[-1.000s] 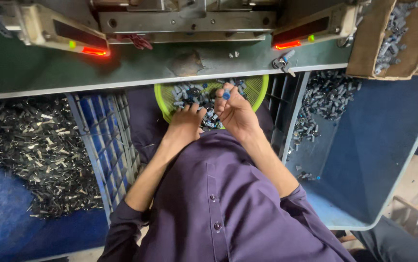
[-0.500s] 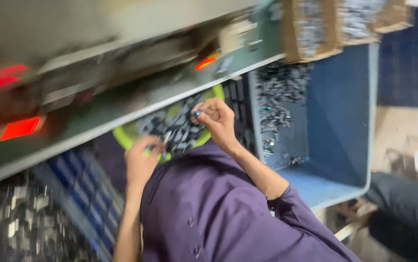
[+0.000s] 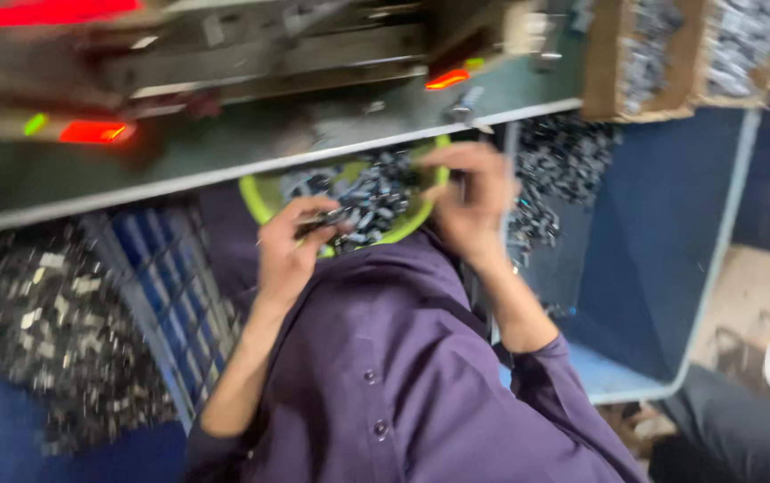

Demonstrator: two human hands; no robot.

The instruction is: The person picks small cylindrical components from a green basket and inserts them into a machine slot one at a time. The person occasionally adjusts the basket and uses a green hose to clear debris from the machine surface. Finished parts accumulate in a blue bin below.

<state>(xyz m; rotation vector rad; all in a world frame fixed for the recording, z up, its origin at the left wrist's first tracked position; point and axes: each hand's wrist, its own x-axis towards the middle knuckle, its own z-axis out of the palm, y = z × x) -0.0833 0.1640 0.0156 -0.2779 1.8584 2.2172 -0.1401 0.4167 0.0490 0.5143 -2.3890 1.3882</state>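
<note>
A lime-green bowl (image 3: 254,199) full of small dark-and-silver parts (image 3: 369,200) rests on my lap, under the edge of a green machine shelf (image 3: 224,156). My left hand (image 3: 288,250) is at the bowl's near left rim, fingers curled around a few small parts with thin leads. Over the bowl's right rim is my right hand (image 3: 473,204), fingers bent. Blur hides whether it holds anything. My purple shirt (image 3: 394,376) fills the lower middle.
A machine with red lamps (image 3: 94,131) sits on the shelf above. A blue crate (image 3: 166,286) and a heap of parts (image 3: 36,331) lie left. Right are a blue bin (image 3: 662,233) and cardboard boxes (image 3: 635,63) holding parts. A person's dark trouser leg (image 3: 734,434) is at the lower right.
The view has swung and blurred. My left hand has drawn back to the bowl's near left rim with parts in its fingers. My right hand has shifted to the bowl's right rim.
</note>
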